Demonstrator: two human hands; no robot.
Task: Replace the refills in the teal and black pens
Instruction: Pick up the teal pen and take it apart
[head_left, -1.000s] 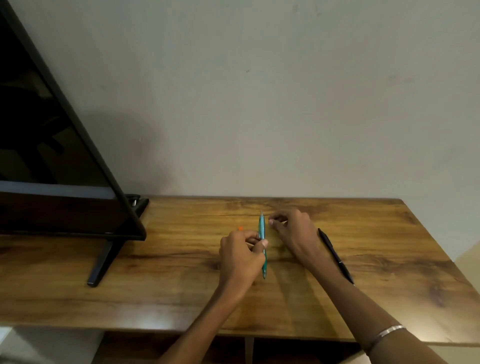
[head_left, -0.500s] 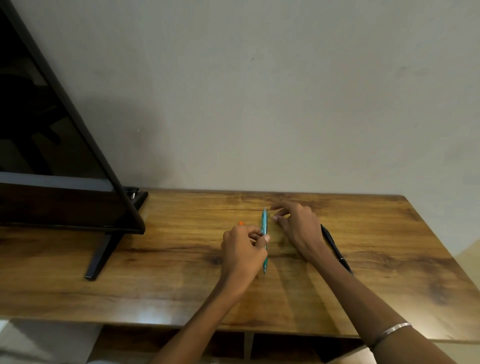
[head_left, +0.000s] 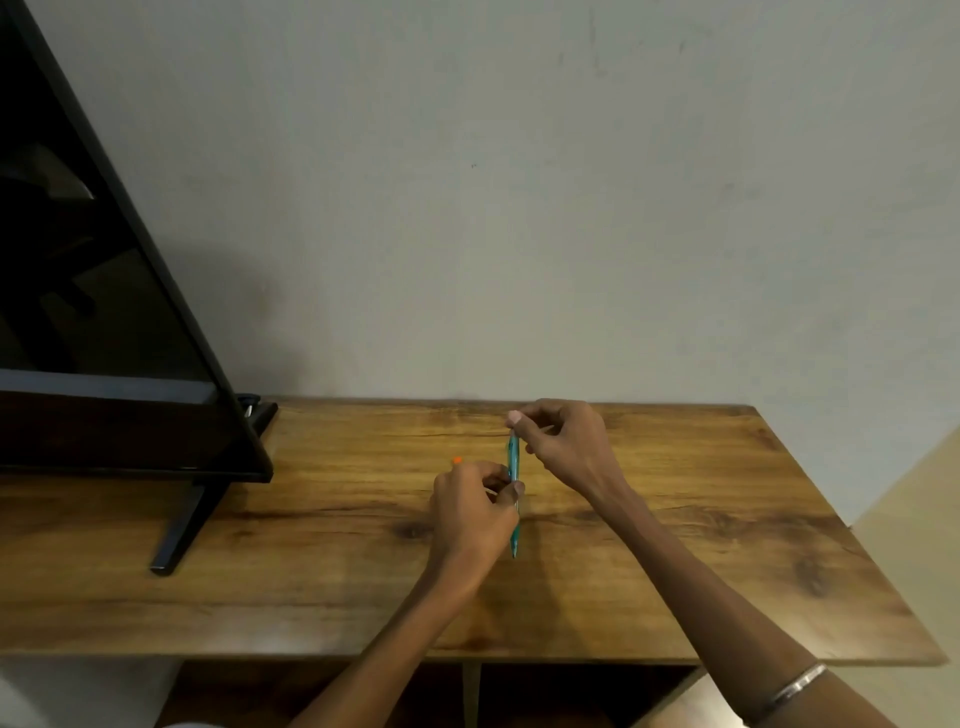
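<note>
Both hands have come together on the teal pen (head_left: 514, 488), where a second ago the right one lay flat on the table just beside the pen's far end. Right hand (head_left: 563, 447) is lifted now, thumb and forefinger pinched on the pen's far tip, the other fingers curled loosely. Left hand (head_left: 475, 512) holds as before: clenched around the middle of the barrel, thumb pressed on the side. Pen runs away from the person, near end poking out below the left hand, above the wooden table (head_left: 727, 545); whether that near tip touches the wood I cannot tell.

Reading: the two-handed hold, one end pinched and the barrel braced, looks like the set-up for unscrewing or pulling the pen apart. No gap in the barrel shows and no refill is visible, so I judge the teal pen still whole and the task near its start.

Other differences from the earlier frames:
- Black pen, previously lying on the table just right of the right wrist, is not visible now; the right forearm crosses that spot, so it is probably hidden rather than moved. Cannot confirm.
- Small orange thing (head_left: 457, 460) peeks out beyond the left knuckles, same place as before; too small to identify.
- Dark screen (head_left: 104, 312) on its stand at the left is unchanged.
</note>
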